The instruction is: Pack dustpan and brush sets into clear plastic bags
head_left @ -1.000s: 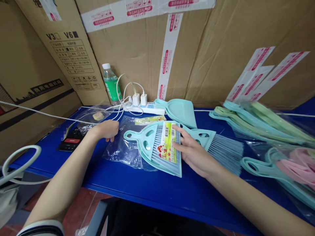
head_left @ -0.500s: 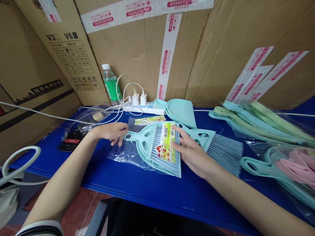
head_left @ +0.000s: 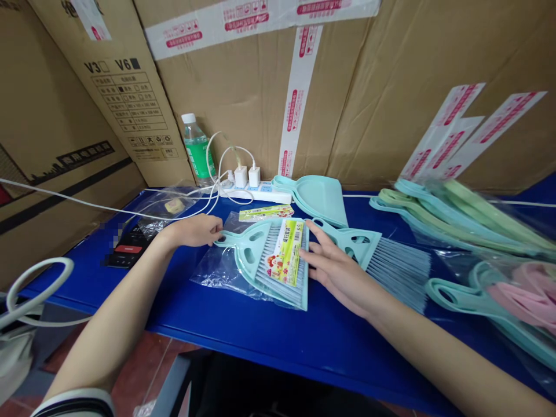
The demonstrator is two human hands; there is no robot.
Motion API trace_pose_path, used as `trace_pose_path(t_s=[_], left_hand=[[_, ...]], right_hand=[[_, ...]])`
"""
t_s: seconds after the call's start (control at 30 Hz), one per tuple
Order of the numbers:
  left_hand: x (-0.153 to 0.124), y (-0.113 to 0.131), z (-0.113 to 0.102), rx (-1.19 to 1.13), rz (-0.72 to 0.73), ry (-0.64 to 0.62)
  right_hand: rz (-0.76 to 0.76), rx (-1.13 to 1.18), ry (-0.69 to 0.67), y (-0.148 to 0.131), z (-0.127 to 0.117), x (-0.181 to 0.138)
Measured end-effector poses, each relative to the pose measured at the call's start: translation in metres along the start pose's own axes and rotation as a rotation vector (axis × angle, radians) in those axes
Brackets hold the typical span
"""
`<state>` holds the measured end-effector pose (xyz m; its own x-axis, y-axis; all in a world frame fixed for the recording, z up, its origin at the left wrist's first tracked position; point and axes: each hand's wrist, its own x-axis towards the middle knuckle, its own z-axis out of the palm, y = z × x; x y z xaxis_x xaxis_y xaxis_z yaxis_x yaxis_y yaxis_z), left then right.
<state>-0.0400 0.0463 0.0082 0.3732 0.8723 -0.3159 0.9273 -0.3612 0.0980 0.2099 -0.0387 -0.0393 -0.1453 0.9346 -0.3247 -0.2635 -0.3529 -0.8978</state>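
A light-teal dustpan [head_left: 247, 260] lies over a clear plastic bag [head_left: 211, 269], with a grey-bristled brush [head_left: 264, 255] nested in it. Across the bristles sits a yellow-green printed label card [head_left: 284, 255]. My left hand [head_left: 197, 230] is closed on the handle end at the left. At the right edge of the pan, my right hand [head_left: 336, 266] has its fingers stretched out, fingertips touching the edge near the card; its thumb is hidden. A second brush [head_left: 391, 263] lies partly behind my right hand.
Behind are stacked teal dustpans [head_left: 321, 197], another label card [head_left: 264, 212], a power strip [head_left: 260, 191] with cables and a bottle [head_left: 197, 150]. Bagged dustpan sets [head_left: 460, 214] lie right, near pink ones [head_left: 525, 289]. A phone [head_left: 128, 249] is left; cardboard boxes [head_left: 252, 110] wall the back.
The dustpan with its brush and card has shifted left a little. My left hand has closed around the handle end; my right fingers now lie at the pan's edge rather than over the card.
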Motion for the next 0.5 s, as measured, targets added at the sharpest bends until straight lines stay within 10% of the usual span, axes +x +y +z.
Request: trace_pose_path(t_s=[0.5], left_hand=[[-0.003, -0.014, -0.009, 0.191, -0.096, 0.035]], right_hand=[[-0.084, -0.124, -0.071, 0.009, -0.011, 0.003]])
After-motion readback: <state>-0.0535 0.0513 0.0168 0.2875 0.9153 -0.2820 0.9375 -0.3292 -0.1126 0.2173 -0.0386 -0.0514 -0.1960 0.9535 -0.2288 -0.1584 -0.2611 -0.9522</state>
